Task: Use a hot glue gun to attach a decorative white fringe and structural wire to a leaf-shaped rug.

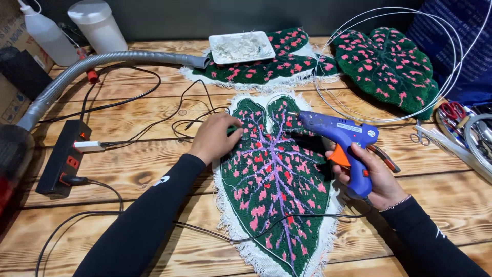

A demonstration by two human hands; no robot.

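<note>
Tufted leaf rug (274, 190) lies flat on tabletop (128, 169), left hand (215, 137) pressing its edge steady; right hand (371, 177) clamped on blue glue gun (341, 138), nozzle aimed at the notch.

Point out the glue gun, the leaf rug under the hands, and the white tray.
glue gun (342, 134), head view, on its blue barrel
leaf rug (274, 190), head view, centre vein
white tray (241, 47), head view, middle

One camera sits on the person's head – it looks down and forward, close over the wooden table (128, 107), reaching to the dark wall behind.
</note>
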